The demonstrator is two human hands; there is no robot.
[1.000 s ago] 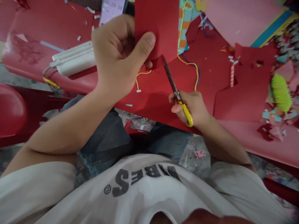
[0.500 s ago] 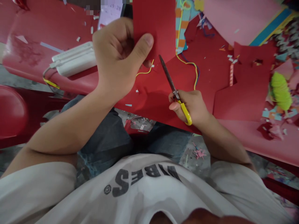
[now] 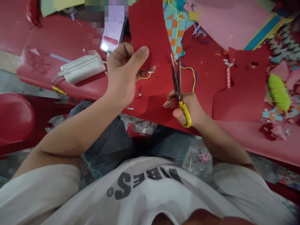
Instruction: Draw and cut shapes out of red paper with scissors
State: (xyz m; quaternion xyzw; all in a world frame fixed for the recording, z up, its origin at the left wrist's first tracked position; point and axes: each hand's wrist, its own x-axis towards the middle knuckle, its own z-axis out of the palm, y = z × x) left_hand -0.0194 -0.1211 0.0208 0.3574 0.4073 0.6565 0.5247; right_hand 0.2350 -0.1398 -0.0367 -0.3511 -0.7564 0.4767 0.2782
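Note:
My left hand point(image 3: 127, 70) pinches the lower left edge of a piece of red paper point(image 3: 151, 28), thumb on top and fingers behind it. The paper is lifted above the table and runs up past the top of the view. In my right hand point(image 3: 189, 104) is a pair of scissors point(image 3: 177, 79) with yellow handles, thumb through one loop. Its blades point away from me and stand apart in a narrow V, tips by the paper's lower right edge. Whether a blade touches the paper I cannot tell. A thin yellow string point(image 3: 144, 77) shows below my left hand.
A white power bank point(image 3: 82, 68) with a cable and a lit phone point(image 3: 112, 34) lie to the left. More red paper point(image 3: 239, 93), pink paper point(image 3: 225, 22) and a lime-green yarn bundle point(image 3: 279, 91) are at right. Scraps dot the red table point(image 3: 150, 109). A red stool point(image 3: 15, 118) stands at left.
The scissors' blades have gone from closed to spread apart, with the tips now further right. My left hand and the red paper have shifted slightly, and the paper's angle has changed.

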